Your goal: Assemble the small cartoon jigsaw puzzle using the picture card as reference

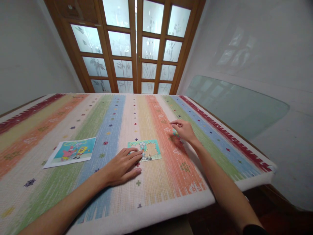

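A partly filled jigsaw puzzle [153, 150] lies flat on the table, teal along its edges, with a bare tan patch in its board. My left hand [124, 166] rests over the puzzle's left side, its fingers stretched out and hiding part of it. To the right of the puzzle, my right hand [183, 130] hovers low above the orange stripe with thumb and fingers pinched together. Whatever is between those fingertips is too small to make out. Just beneath the fingers shows a small teal puzzle piece [175, 132], partly hidden by the hand.
A printed cartoon picture [73, 151] lies left of my left hand. The striped, patterned tablecloth [97, 182] covers the table to its front edge. Behind stand wooden doors [137, 65] with frosted panes; a glass panel [234, 104] leans on the right wall.
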`<state>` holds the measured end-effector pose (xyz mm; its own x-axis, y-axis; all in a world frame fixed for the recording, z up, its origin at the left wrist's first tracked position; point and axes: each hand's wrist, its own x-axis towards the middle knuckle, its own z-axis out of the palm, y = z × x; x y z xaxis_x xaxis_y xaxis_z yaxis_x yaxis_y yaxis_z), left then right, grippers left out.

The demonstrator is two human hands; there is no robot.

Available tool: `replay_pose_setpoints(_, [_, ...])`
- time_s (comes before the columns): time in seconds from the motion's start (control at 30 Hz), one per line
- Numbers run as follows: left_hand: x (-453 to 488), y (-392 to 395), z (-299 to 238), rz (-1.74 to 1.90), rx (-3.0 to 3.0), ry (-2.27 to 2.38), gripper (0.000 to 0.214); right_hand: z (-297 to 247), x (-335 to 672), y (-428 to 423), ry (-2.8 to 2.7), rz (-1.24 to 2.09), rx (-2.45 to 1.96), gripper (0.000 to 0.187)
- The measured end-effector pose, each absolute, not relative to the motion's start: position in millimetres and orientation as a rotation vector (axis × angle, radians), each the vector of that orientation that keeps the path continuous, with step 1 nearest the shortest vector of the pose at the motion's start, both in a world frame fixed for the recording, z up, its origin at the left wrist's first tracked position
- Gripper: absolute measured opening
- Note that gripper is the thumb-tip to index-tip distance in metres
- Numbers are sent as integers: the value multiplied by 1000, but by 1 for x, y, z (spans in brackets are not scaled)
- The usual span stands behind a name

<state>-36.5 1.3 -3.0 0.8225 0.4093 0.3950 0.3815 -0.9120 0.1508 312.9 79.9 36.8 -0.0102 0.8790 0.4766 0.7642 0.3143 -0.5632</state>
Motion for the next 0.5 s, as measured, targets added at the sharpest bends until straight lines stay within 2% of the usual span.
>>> replay_pose_setpoints(0.27, [-37, 2, -4, 673, 2933, 625, 43, 40, 386, 87, -1649, -76, -1967, 30])
replay_pose_setpoints(0.5, [-36, 3, -5, 678, 2955, 612, 41, 30, 419, 85, -1751, 41, -2157, 29])
